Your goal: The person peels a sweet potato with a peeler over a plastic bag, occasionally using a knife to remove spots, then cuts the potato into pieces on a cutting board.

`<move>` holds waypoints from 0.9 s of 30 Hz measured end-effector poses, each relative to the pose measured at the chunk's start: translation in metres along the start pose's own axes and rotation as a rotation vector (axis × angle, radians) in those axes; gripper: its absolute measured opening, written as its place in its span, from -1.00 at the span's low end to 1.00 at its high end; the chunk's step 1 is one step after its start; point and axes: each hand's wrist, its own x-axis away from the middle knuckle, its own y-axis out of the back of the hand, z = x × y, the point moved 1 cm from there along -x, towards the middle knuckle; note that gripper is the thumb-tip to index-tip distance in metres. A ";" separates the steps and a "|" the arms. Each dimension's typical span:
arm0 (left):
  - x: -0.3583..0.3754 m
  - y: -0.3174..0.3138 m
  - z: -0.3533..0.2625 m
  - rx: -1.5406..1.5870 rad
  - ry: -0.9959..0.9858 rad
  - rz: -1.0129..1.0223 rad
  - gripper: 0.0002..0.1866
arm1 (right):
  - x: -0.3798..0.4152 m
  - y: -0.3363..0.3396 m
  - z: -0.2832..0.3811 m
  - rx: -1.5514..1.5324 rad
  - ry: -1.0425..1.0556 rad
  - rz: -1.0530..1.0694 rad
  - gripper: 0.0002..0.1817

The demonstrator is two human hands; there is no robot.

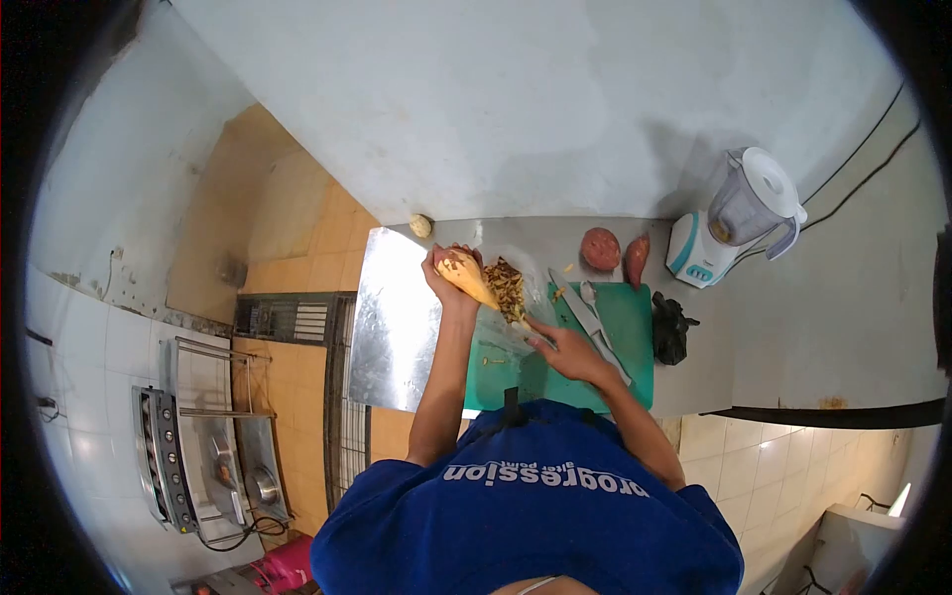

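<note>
My left hand (pixel 442 278) grips a large, partly peeled root (pixel 466 277), orange-yellow flesh showing and reddish skin left near its upper end. Just right of the root's tip, my right hand (pixel 562 349) is closed around a small tool (pixel 526 323), mostly hidden by the fingers. Between and above the hands, brown and yellow peelings (pixel 506 289) lie in a clear plastic bag (pixel 533 273). The bag overlaps a green cutting board (pixel 633 327). A large knife (pixel 581 313) rests diagonally on the board, beside a smaller pale utensil (pixel 588 294).
Two reddish roots, one round (pixel 600 249) and one narrow (pixel 637 260), lie behind the board. A black plastic bag (pixel 671 328) sits right of it, and a blender (pixel 739 213) stands farther right. A pale round item (pixel 420 226) is at the metal table's (pixel 382 327) back left.
</note>
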 end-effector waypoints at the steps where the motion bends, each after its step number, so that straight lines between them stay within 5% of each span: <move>1: 0.005 -0.003 0.004 -0.002 0.002 -0.002 -0.67 | -0.001 0.003 0.002 -0.003 -0.003 0.000 -0.42; 6: 0.026 -0.002 0.032 -0.117 0.097 -0.056 -0.73 | -0.023 0.042 0.049 0.014 -0.061 -0.042 -0.43; 7: 0.023 0.008 0.033 -0.156 0.196 0.070 -0.76 | -0.030 0.043 0.050 0.016 -0.058 -0.041 -0.43; 12: 0.031 0.006 0.047 -0.174 0.167 -0.073 -0.76 | -0.053 0.047 0.046 0.020 0.186 -0.268 -0.44; 27: 0.010 0.005 0.013 -0.185 0.057 -0.030 -0.79 | 0.003 0.012 0.030 0.213 -0.040 -0.014 -0.45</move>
